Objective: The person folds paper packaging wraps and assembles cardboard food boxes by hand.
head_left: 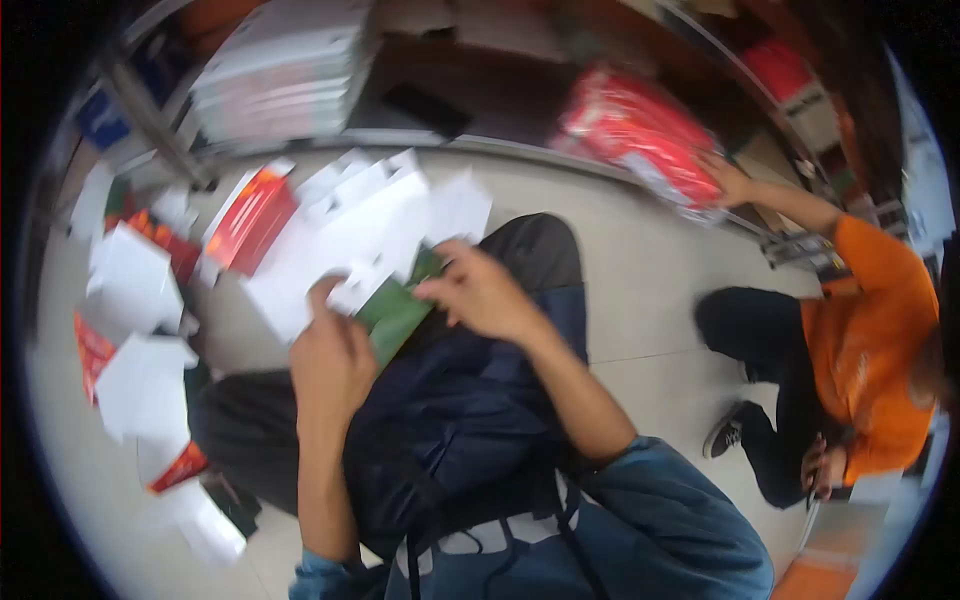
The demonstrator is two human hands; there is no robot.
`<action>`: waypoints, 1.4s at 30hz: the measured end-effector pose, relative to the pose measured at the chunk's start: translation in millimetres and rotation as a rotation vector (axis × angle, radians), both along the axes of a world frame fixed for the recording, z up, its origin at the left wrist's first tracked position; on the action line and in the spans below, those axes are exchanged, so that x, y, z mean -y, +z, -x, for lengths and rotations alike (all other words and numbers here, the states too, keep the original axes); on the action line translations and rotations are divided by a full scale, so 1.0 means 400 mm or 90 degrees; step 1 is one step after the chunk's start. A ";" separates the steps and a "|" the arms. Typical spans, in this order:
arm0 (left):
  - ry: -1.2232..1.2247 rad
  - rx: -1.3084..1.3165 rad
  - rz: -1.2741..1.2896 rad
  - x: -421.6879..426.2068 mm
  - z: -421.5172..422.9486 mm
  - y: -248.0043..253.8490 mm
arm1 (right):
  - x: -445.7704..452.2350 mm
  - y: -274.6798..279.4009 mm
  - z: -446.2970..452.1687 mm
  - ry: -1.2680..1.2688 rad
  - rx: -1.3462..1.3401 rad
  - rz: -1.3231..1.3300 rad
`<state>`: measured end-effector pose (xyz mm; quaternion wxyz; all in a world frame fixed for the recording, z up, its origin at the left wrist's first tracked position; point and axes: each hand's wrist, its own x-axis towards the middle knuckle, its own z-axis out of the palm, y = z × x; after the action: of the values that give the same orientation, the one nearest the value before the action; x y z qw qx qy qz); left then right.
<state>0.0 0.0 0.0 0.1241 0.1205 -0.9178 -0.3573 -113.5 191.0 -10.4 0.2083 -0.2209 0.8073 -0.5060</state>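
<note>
Above my lap is a folded piece of green card [396, 318] with white inner flaps at its far end. My left hand [333, 358] grips its left side, thumb and fingers closed along the edge. At the upper right end, my right hand [478, 290] pinches a green flap between thumb and fingers. White card sheets [370, 215] lie on the floor just beyond my hands. A red printed folded card [250, 222] sits at their left.
More red and white folded cards [145, 385] are scattered on the floor to the left. A low shelf holds a white stack [280, 75] and a dark phone-like object [427, 110]. On the right, a person in an orange top [870, 340] touches a red plastic-wrapped pack [645, 135].
</note>
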 end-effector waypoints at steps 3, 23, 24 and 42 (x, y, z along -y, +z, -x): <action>-0.065 -0.037 -0.017 0.028 0.064 0.024 | 0.033 -0.031 0.055 -0.019 0.107 0.204; -0.069 -0.259 -0.130 0.143 0.093 -0.051 | 0.013 0.018 0.613 0.098 0.022 0.019; -0.059 -0.276 -0.105 0.141 0.099 -0.064 | 0.045 -0.028 0.724 -0.028 -0.068 -0.018; -0.056 -0.087 -0.247 0.181 0.158 -0.095 | 0.222 -0.232 1.319 -0.128 -0.611 -0.681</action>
<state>-63.1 -72.6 -38.2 0.1450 0.0775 -0.8257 -0.5397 -641.1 102.4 -103.2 -0.1373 -0.2109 0.9632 0.0943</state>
